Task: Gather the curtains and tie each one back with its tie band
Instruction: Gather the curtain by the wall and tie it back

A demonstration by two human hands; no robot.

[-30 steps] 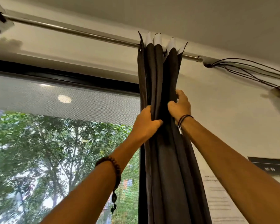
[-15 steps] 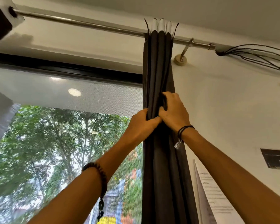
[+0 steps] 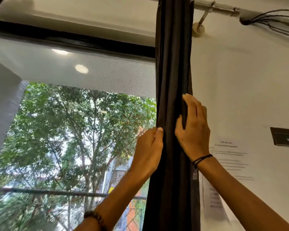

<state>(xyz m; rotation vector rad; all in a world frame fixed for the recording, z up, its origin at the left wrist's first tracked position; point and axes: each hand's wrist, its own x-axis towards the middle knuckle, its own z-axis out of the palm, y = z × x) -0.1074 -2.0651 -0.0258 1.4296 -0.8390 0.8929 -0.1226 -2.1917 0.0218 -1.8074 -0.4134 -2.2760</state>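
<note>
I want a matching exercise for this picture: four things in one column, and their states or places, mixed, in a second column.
1. curtain
2. left hand
3. right hand
4. rod

a. metal, across the top
b. grips the curtain's left edge
c. dark, gathered in folds
d. holds a fold at the curtain's right side

Pairs: 1-c, 2-b, 3-d, 4-a
</note>
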